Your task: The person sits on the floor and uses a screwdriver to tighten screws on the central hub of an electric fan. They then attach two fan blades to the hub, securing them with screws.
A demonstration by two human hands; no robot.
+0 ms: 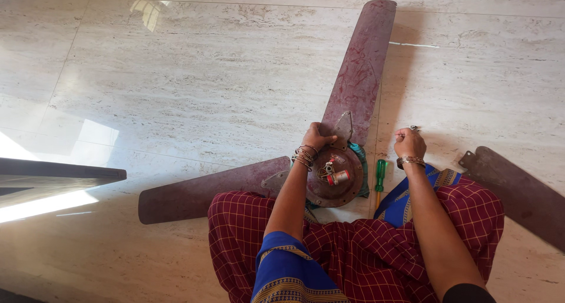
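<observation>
Your left hand (318, 137) grips the metal bracket (343, 128) on the ceiling fan motor (335, 176). Your right hand (409, 143) pinches a small screw (414, 127), fingers closed, above the green screwdriver (381, 175) on the floor (176, 73).

Glossy marble floor (206, 73), scuffed metal blades (362, 62)
</observation>
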